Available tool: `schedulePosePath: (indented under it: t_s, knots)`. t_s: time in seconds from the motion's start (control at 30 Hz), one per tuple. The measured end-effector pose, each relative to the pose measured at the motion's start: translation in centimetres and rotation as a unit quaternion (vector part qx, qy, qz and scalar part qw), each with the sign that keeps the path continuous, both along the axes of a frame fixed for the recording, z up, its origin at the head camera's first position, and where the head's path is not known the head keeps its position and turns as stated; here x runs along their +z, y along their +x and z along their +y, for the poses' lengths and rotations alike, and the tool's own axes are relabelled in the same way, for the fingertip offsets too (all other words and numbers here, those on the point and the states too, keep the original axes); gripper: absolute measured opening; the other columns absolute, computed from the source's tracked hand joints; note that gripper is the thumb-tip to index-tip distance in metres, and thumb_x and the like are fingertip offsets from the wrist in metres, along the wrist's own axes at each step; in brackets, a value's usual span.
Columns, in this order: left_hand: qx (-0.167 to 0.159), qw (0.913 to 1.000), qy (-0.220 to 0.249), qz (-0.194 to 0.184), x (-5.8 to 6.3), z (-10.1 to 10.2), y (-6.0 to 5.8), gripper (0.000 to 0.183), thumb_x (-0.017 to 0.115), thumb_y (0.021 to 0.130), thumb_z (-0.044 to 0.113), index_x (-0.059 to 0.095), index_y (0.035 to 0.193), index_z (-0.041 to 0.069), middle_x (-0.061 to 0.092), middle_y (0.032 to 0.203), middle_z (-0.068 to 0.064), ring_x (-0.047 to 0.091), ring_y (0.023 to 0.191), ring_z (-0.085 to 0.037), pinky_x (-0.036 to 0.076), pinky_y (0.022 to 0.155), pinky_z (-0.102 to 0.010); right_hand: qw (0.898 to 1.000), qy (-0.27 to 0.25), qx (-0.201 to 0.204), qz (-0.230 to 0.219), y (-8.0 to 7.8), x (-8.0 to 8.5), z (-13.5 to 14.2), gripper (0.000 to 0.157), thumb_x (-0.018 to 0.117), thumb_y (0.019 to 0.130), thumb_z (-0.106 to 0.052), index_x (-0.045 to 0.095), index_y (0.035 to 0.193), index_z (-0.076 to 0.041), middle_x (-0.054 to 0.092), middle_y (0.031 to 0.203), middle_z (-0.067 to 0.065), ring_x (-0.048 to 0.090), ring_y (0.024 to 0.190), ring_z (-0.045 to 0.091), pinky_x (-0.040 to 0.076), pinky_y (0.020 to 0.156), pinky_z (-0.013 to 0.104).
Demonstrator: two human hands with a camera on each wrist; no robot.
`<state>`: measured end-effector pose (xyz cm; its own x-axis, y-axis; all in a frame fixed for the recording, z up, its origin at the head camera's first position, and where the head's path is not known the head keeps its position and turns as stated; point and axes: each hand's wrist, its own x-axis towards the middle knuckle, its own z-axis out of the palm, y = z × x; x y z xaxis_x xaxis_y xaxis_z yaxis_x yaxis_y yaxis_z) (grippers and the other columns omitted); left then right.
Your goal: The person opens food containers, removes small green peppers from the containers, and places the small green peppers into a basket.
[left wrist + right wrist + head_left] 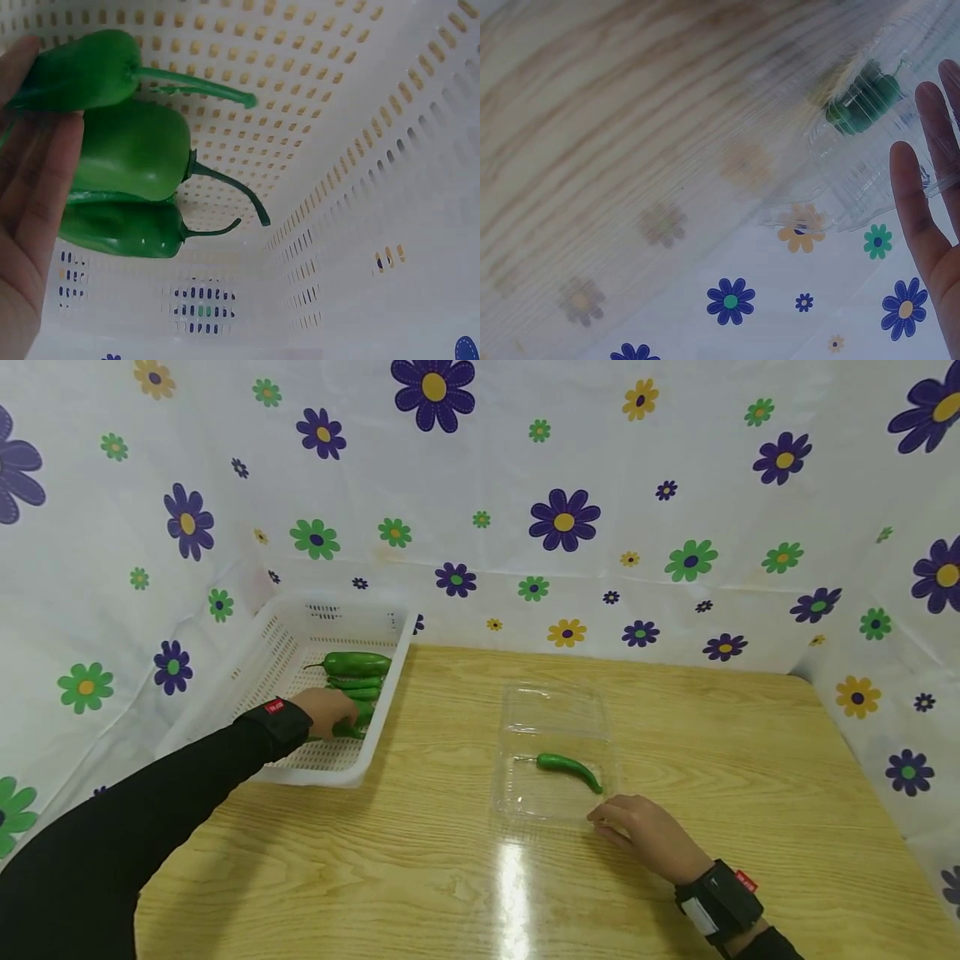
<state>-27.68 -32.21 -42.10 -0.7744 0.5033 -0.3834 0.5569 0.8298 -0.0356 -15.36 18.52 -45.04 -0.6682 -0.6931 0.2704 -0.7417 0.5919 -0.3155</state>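
In the head view my left hand (pixel 324 712) reaches down into a white basket (pixel 360 774) of long green peppers. The left wrist view shows its thumb and fingers around a green pepper (pixel 82 71) with a long stem. Two wider peppers lie just beneath, one a light green pepper (pixel 139 150). A clear plastic box (pixel 517 797) with its lid folded back rests on the table, holding one curved green chili pepper (pixel 567 766). My right hand (pixel 652 835) is at the box's near right corner, its fingertips at the rim and its fingers fairly straight in the right wrist view.
The wooden table (pixel 420 860) carries the basket on the left and the box near the middle. A white flowered cloth (pixel 480 468) hangs behind the table and along both sides. The basket's perforated walls stand around the left hand.
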Motion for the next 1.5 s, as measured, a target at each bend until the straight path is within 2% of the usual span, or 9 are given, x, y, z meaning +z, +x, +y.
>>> schedulePosePath:
  t_s: [0.07,0.2,0.37,0.6,0.83,1.0,1.27,1.4,1.5]
  knots:
    - [-0.010,0.9999,-0.006,-0.001,-0.1,0.1,0.1,0.032,0.082,0.069,0.011,0.067,0.097,0.012,0.066,0.094,-0.006,0.061,0.080,-0.021,0.052,0.070,-0.035,1.000,0.003,-0.004,-0.004,0.0,0.0,0.0,0.015,0.073,0.079,-0.009,0.070,0.093,-0.013,0.071,0.090,-0.002,0.067,0.081,0.013,0.054,0.070,0.027]
    - [-0.028,0.9995,-0.012,0.005,-0.4,0.3,0.0,0.027,0.081,0.070,0.008,0.066,0.090,0.013,0.064,0.085,-0.003,0.058,0.072,-0.017,0.050,0.064,-0.033,1.000,0.004,-0.006,-0.006,0.0,0.1,0.1,0.015,0.073,0.079,-0.009,0.070,0.094,-0.013,0.071,0.090,-0.002,0.067,0.082,0.013,0.054,0.070,0.028]
    - [-0.036,0.9992,-0.014,0.011,-0.7,0.4,-0.1,0.026,0.081,0.069,0.006,0.064,0.086,0.014,0.061,0.080,-0.001,0.052,0.067,-0.014,0.047,0.060,-0.032,1.000,0.000,-0.004,-0.004,-0.1,0.0,0.1,0.015,0.073,0.079,-0.009,0.070,0.094,-0.013,0.071,0.090,-0.002,0.067,0.082,0.013,0.054,0.070,0.028]
    - [-0.058,0.9975,-0.008,0.040,-0.9,0.6,0.0,0.030,0.083,0.067,0.008,0.066,0.090,0.015,0.066,0.085,-0.002,0.059,0.073,-0.017,0.051,0.065,-0.033,1.000,-0.008,0.004,0.009,0.0,-0.1,0.1,0.018,0.074,0.077,-0.007,0.070,0.093,-0.014,0.071,0.089,-0.002,0.066,0.080,0.012,0.054,0.069,0.027]
    - [-0.066,0.9962,-0.005,0.057,-0.5,0.8,0.4,0.030,0.085,0.064,0.011,0.066,0.086,0.016,0.067,0.084,-0.002,0.062,0.074,-0.019,0.052,0.066,-0.034,1.000,-0.009,0.007,0.007,0.1,0.2,0.0,0.018,0.074,0.077,-0.007,0.070,0.093,-0.013,0.070,0.089,-0.002,0.066,0.080,0.012,0.054,0.069,0.028]
    - [-0.059,0.9971,-0.013,0.046,-0.2,1.0,0.4,0.030,0.085,0.065,0.013,0.065,0.087,0.017,0.066,0.085,-0.001,0.061,0.074,-0.017,0.051,0.065,-0.032,1.000,-0.011,0.011,0.006,0.1,0.2,0.0,0.018,0.074,0.077,-0.006,0.070,0.093,-0.013,0.070,0.089,-0.002,0.066,0.080,0.014,0.054,0.069,0.029]
    - [-0.030,0.9983,-0.022,0.044,0.8,0.6,0.2,0.032,0.082,0.067,0.007,0.065,0.092,0.017,0.064,0.086,0.000,0.057,0.071,-0.015,0.049,0.063,-0.031,1.000,-0.011,0.011,0.003,0.0,0.3,0.0,0.018,0.073,0.078,-0.005,0.070,0.094,-0.013,0.070,0.090,-0.001,0.066,0.081,0.014,0.054,0.069,0.028]
    - [-0.002,0.9992,-0.016,0.037,1.6,0.7,0.1,0.030,0.079,0.071,0.007,0.065,0.097,0.016,0.064,0.090,-0.003,0.058,0.074,-0.018,0.049,0.064,-0.032,1.000,-0.008,0.010,0.002,0.0,0.3,0.0,0.018,0.073,0.078,-0.006,0.070,0.094,-0.013,0.070,0.090,-0.002,0.066,0.081,0.014,0.054,0.070,0.028]
    - [0.026,0.9993,-0.005,0.027,2.7,1.1,0.1,0.031,0.078,0.072,0.005,0.066,0.099,0.014,0.066,0.095,-0.007,0.061,0.081,-0.022,0.051,0.068,-0.034,1.000,-0.007,0.011,0.000,0.1,0.2,0.0,0.019,0.073,0.077,-0.006,0.070,0.094,-0.013,0.070,0.090,-0.002,0.066,0.081,0.014,0.054,0.070,0.029]
